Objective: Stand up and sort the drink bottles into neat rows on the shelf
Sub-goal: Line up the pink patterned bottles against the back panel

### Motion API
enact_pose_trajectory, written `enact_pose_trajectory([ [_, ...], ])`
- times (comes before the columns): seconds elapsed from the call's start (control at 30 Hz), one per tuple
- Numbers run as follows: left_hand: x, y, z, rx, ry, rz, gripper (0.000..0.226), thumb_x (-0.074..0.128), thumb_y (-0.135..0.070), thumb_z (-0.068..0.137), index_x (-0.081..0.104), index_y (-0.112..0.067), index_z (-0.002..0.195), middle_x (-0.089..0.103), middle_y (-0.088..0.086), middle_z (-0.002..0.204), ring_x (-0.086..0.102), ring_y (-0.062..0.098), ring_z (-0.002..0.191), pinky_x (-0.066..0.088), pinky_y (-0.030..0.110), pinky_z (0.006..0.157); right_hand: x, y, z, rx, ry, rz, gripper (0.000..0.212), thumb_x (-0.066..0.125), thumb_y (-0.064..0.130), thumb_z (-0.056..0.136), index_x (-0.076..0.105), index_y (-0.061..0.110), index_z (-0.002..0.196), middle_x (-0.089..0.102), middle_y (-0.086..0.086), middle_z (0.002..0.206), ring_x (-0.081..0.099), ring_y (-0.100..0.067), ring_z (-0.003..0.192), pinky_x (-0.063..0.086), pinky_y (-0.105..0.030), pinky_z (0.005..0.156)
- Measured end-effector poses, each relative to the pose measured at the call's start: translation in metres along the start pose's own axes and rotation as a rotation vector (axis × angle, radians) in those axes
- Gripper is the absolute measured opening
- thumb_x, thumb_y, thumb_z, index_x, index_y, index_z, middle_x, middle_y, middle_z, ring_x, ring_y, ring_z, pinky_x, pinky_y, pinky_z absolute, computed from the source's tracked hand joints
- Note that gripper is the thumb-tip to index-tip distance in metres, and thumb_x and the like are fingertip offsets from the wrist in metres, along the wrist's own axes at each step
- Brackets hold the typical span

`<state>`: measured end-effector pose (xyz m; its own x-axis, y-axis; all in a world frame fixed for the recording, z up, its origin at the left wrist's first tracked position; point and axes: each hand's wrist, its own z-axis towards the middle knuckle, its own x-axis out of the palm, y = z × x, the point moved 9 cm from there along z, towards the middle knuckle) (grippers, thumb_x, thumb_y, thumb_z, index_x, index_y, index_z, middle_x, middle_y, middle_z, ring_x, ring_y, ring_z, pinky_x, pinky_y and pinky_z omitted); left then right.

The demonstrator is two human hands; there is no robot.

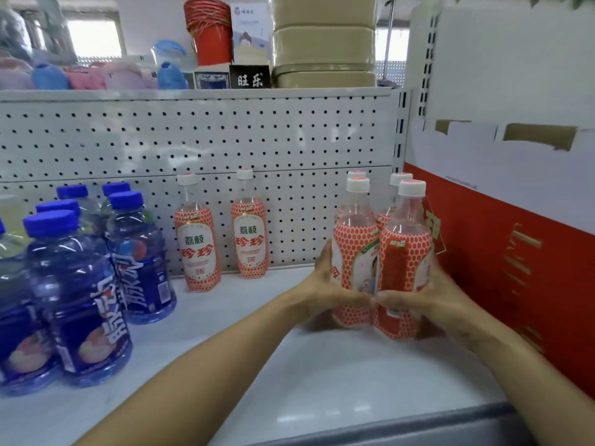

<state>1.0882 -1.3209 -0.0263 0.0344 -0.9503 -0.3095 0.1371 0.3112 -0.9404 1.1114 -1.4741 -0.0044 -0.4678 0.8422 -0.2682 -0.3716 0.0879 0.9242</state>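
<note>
Bottles (pixel 380 255) with red-dotted labels, four upright at three o'clock on the shelf (pixel 289 365), were clasped together between the left hand (pixel 325 284) and right hand (pixel 428 294), fingers curled round them.

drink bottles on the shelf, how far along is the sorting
Done: the blue-capped blue bottles stand grouped at left, and two white-capped red-labelled bottles stand upright at the pegboard. In hand: left hand and right hand squeeze four more red-labelled bottles together. Left: lining those up with the pair.
</note>
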Motion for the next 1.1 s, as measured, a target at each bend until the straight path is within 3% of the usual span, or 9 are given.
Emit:
enact_pose_trajectory([
  [0.13, -0.002, -0.005, -0.011, -0.029, -0.02, 0.092, 0.131, 0.096, -0.039, 0.045, 0.014, -0.042, 0.148, 0.044, 0.002, 0.143, 0.049, 0.021, 0.13, 0.042, 0.05, 0.11, -0.003, 0.011, -0.008, -0.033, -0.057, 0.076, 0.123, 0.092, 0.058, 0.038, 0.029, 0.046, 0.143, 0.061, 0.007, 0.13, 0.061, -0.017, 0.117, 0.047, -0.055, 0.1],
  [0.27, -0.038, -0.009, -0.048, -0.083, -0.194, 0.357, 0.127, 0.086, -0.054, 0.063, -0.002, -0.039, 0.154, 0.001, -0.013, 0.163, 0.007, 0.015, 0.15, 0.013, 0.048, 0.122, -0.009, 0.052, -0.02, -0.183, -0.28, 0.07, 0.107, 0.071, 0.077, 0.055, 0.024, 0.046, 0.146, 0.044, 0.011, 0.145, 0.049, -0.015, 0.128, 0.043, -0.056, 0.103],
  [0.4, -0.108, -0.023, -0.087, -0.004, -0.619, 0.42, 0.11, 0.079, -0.045, 0.077, 0.002, -0.032, 0.154, 0.007, -0.014, 0.155, 0.012, 0.016, 0.146, 0.021, 0.044, 0.121, 0.021, 0.139, -0.047, -0.659, -0.529, -0.149, 0.069, 0.06, 0.057, 0.082, 0.037, 0.028, 0.141, 0.039, 0.003, 0.143, 0.04, -0.018, 0.134, 0.036, -0.046, 0.11],
  [0.5, -0.154, -0.007, -0.101, -0.053, -0.886, 0.335, 0.109, 0.077, -0.036, 0.082, -0.004, -0.026, 0.155, 0.002, -0.006, 0.159, 0.004, 0.02, 0.149, 0.015, 0.049, 0.122, 0.087, 0.177, -0.051, -0.919, -0.48, -0.289, 0.061, 0.064, 0.038, 0.083, 0.044, 0.01, 0.134, 0.04, -0.004, 0.14, 0.035, -0.015, 0.133, 0.027, -0.023, 0.112],
  [0.6, -0.188, 0.018, -0.101, -0.178, -1.041, 0.288, 0.112, 0.076, -0.037, 0.083, -0.009, -0.023, 0.155, -0.002, 0.002, 0.163, 0.002, 0.027, 0.151, 0.016, 0.054, 0.121, 0.14, 0.156, 0.006, -0.681, -0.199, -0.248, 0.07, 0.074, 0.027, 0.083, 0.036, 0.02, 0.142, 0.035, 0.007, 0.139, 0.032, -0.007, 0.134, 0.025, -0.011, 0.107],
  [0.77, -0.227, 0.06, -0.094, -0.419, -1.068, 0.212, 0.094, 0.064, -0.023, 0.093, -0.004, -0.019, 0.156, 0.017, 0.015, 0.158, 0.033, 0.033, 0.139, 0.035, 0.05, 0.113, 0.192, 0.052, 0.108, -0.021, 0.007, -0.146, 0.088, 0.074, 0.028, 0.083, 0.016, 0.019, 0.15, 0.027, 0.0, 0.15, 0.033, -0.018, 0.137, 0.032, -0.031, 0.107],
  [0.83, -0.224, 0.08, -0.094, -0.454, -1.024, 0.244, 0.085, 0.061, -0.024, 0.094, 0.002, -0.019, 0.155, 0.03, 0.013, 0.151, 0.043, 0.03, 0.131, 0.043, 0.046, 0.107, 0.201, 0.018, 0.121, 0.055, 0.013, -0.164, 0.089, 0.076, 0.032, 0.081, 0.018, 0.019, 0.148, 0.031, -0.003, 0.148, 0.037, -0.023, 0.135, 0.037, -0.039, 0.108],
  [1.0, -0.23, 0.086, -0.075, -0.416, -0.933, 0.227, 0.059, 0.062, -0.027, 0.096, 0.025, -0.025, 0.142, 0.051, 0.004, 0.134, 0.061, 0.017, 0.102, 0.051, 0.027, 0.082, 0.22, -0.003, 0.153, 0.06, -0.071, -0.093, 0.078, 0.088, 0.021, 0.058, 0.038, 0.021, 0.118, 0.054, -0.004, 0.117, 0.061, -0.023, 0.106, 0.057, -0.041, 0.086],
  [1.1, -0.223, 0.081, -0.065, -0.367, -0.897, 0.282, 0.068, 0.067, -0.023, 0.091, 0.024, -0.02, 0.143, 0.049, 0.003, 0.133, 0.059, 0.024, 0.113, 0.053, 0.041, 0.094, 0.219, -0.009, 0.154, 0.083, -0.136, -0.068, 0.064, 0.086, 0.015, 0.063, 0.04, 0.016, 0.107, 0.057, -0.003, 0.108, 0.062, -0.022, 0.099, 0.055, -0.035, 0.079],
])
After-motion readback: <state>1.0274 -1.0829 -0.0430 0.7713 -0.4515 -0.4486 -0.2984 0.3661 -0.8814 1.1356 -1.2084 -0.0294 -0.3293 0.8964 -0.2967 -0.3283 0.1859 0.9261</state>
